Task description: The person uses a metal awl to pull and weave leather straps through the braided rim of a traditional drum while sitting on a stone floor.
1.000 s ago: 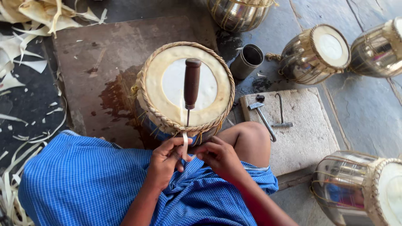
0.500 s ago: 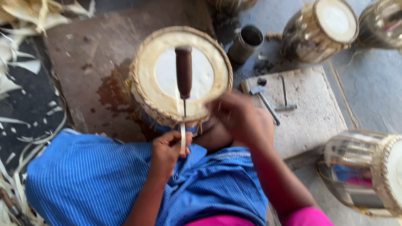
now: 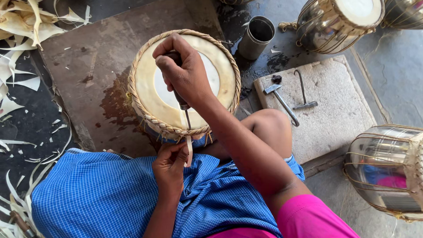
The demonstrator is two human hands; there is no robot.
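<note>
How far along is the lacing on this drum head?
Done: a braided rim rings the skin of the drum. In hand: the right hand grips an awl driven in at the near edge, while the left hand pinches a pale strap hanging below it. Left: that strap end is still loose; the far side cannot be judged.

A cream drumhead (image 3: 152,90) with a white centre, rimmed by tan braided lacing (image 3: 145,115). Blue fine-checked cloth (image 3: 105,198) covers the lap; the sleeve (image 3: 310,218) is bright pink. Shiny silver drum shells (image 3: 383,169) stand nearby.
</note>
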